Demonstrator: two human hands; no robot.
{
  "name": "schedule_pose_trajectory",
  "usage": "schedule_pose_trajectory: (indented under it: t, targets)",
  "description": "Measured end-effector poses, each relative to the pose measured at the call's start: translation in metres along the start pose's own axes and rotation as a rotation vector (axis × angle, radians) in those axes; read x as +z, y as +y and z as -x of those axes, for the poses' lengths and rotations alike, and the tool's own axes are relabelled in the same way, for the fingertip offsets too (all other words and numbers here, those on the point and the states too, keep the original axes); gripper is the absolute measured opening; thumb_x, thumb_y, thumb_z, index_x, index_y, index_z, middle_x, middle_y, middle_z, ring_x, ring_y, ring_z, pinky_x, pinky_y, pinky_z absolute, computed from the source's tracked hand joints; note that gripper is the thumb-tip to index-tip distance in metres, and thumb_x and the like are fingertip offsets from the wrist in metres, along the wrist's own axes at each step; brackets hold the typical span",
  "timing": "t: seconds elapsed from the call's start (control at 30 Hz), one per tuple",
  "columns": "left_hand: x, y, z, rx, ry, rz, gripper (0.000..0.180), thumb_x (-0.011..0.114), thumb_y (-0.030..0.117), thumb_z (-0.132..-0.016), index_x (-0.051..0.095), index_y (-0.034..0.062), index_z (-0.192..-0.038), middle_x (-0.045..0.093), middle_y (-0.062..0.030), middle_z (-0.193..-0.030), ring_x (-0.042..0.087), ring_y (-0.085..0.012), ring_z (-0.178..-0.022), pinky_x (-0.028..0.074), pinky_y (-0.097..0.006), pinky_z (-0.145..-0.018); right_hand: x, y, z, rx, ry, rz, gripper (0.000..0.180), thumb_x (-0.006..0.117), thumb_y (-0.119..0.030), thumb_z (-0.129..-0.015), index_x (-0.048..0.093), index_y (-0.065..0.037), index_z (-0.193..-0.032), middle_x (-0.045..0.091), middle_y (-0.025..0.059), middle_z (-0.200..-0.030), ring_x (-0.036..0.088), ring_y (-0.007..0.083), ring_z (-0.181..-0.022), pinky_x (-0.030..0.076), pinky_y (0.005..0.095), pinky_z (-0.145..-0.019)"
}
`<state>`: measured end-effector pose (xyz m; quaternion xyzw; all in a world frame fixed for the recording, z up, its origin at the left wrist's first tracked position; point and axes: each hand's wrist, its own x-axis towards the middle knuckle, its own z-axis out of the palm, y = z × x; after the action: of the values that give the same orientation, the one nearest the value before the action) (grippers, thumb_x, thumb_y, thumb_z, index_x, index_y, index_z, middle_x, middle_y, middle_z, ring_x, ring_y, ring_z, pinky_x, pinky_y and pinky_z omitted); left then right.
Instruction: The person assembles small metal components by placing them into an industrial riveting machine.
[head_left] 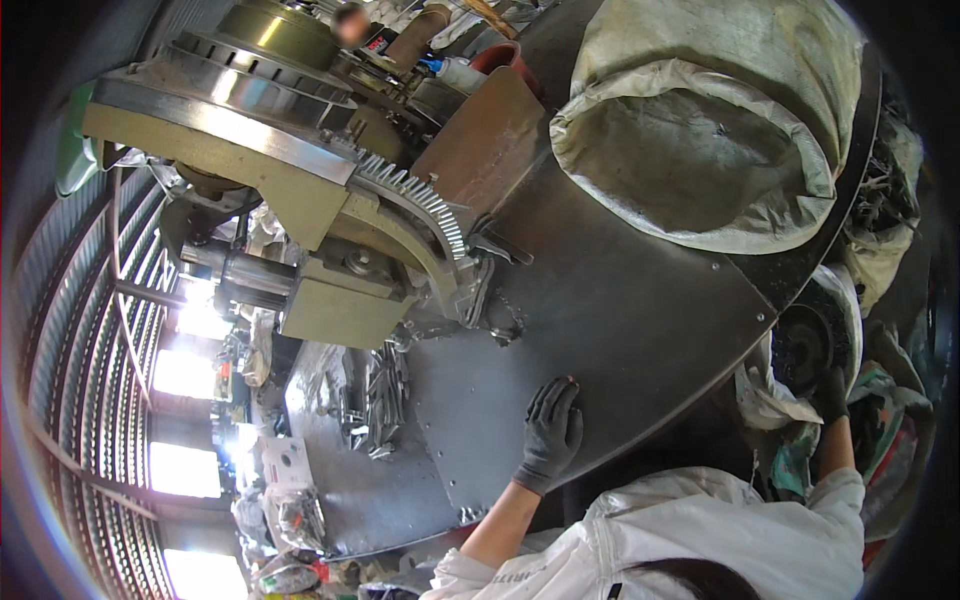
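Note:
My left hand (pixel 550 432), in a grey work glove, rests on the dark metal tabletop (pixel 590 330) near its front edge. Its fingers are stretched out, with nothing under them that I can make out. My right hand (pixel 833 394), in a dark glove, reaches down at the right to the mouth of a white sack (pixel 852 310). Inside that sack lies a dark round object (pixel 803 340), close to the right hand. Shadow hides the right fingers, so whether they grip anything does not show.
A large machine (pixel 350 280) with a toothed metal arc overhangs the table at left. Thin metal strips (pixel 385 405) lie beneath it. A big pale sack (pixel 700 235) with its mouth open sits at the far right, and another sack (pixel 885 220) of dark scraps stands beyond the table edge.

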<state>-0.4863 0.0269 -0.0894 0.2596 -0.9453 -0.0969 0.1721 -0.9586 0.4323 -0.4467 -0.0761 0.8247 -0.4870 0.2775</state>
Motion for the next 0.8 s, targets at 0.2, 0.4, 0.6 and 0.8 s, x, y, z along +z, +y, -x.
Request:
schedule_pose_trajectory:
  t: [0.2, 0.4, 0.6, 0.8]
  targets:
    - [0.0, 0.001, 0.0, -0.007, 0.021, -0.015, 0.04, 0.064, 0.007, -0.09, 0.064, 0.0015, -0.13, 0.063, -0.0184, -0.139, 0.059, -0.039, -0.129, 0.047, -0.049, -0.111, 0.018, -0.011, -0.001, 0.184, -0.076, -0.469, 0.029, 0.072, -0.023, -0.096, 0.073, 0.005, -0.1, 0.071, 0.0123, -0.085, 0.066, 0.0204, -0.077, 0.05, 0.0419, -0.067]
    - [0.003, 0.002, -0.006, 0.005, 0.037, 0.04, 0.039, 0.064, 0.007, -0.09, 0.065, 0.0012, -0.128, 0.063, -0.0183, -0.137, 0.06, -0.0389, -0.128, 0.047, -0.049, -0.11, -0.005, 0.039, -0.018, -0.027, 0.009, -0.083, 0.018, 0.066, -0.02, -0.098, 0.071, -0.002, -0.097, 0.062, 0.0001, -0.086, 0.059, 0.0122, -0.08, 0.049, 0.0344, -0.066]
    - [0.002, 0.003, -0.004, -0.005, 0.033, 0.006, 0.039, 0.065, 0.007, -0.09, 0.065, 0.0013, -0.129, 0.063, -0.0187, -0.137, 0.06, -0.039, -0.128, 0.047, -0.049, -0.11, 0.007, 0.012, -0.011, 0.172, 0.016, -0.104, 0.016, 0.067, -0.02, -0.098, 0.068, -0.004, -0.1, 0.061, -0.0007, -0.086, 0.052, 0.0107, -0.077, 0.043, 0.0355, -0.062]
    - [0.0, 0.003, -0.003, -0.019, 0.036, 0.012, 0.04, 0.065, 0.008, -0.09, 0.065, 0.002, -0.129, 0.063, -0.0178, -0.138, 0.059, -0.039, -0.128, 0.047, -0.049, -0.11, -0.003, -0.024, 0.012, 0.25, -0.114, -0.67, 0.024, 0.067, -0.022, -0.098, 0.072, -0.001, -0.108, 0.071, 0.0096, -0.097, 0.068, 0.0234, -0.083, 0.056, 0.0425, -0.075]
